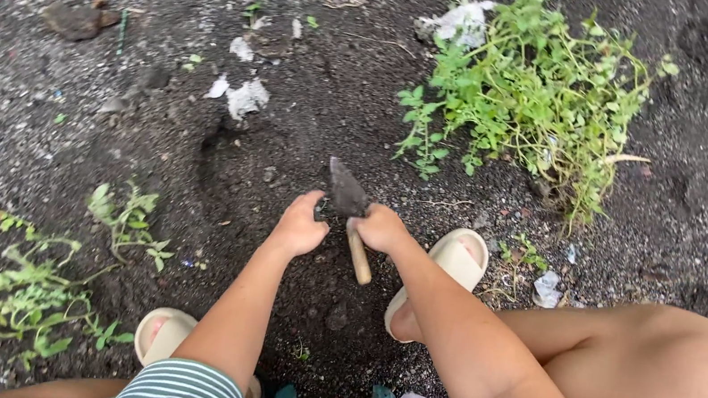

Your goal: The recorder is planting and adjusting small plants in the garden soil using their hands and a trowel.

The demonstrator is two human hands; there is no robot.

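- Digging step in hand — right hand (380, 227) clamped on the wooden handle of a small trowel (347, 207), blade angled over dark soil (289, 137).
- Left hand (298, 226) rests loosely curled, fingers on the soil beside the blade, holding nothing.
- Next move likely calls for a firm downward drive, clear of the left fingers.

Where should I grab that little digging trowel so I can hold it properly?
Grab the trowel by its wooden handle, the round pale stick pointing back toward the person. Come from the right, as the right hand does, closed near where the handle meets the blade. The dark blade is flat and pointed, probably sharp-edged, so keep off it. The left hand rests on the soil beside it.
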